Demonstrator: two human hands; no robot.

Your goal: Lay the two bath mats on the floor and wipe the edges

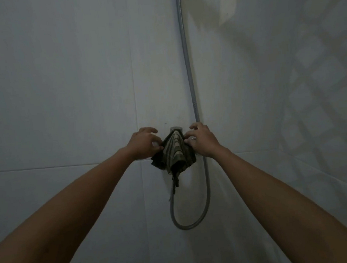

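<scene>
A dark striped cloth (175, 154) hangs bunched from a small metal hook (176, 128) on the tiled wall. My left hand (145, 144) pinches the cloth's left edge with thumb and fingers. On the cloth's right side, my right hand (202, 140), which wears a ring, holds the other edge with curled fingers. Both arms reach straight out toward the wall. No bath mat is in view.
A grey shower hose (188, 72) runs down the wall just right of the hook and loops below the cloth. The pale tiled wall (62, 98) fills the view, with a corner and a shadowed side wall on the right.
</scene>
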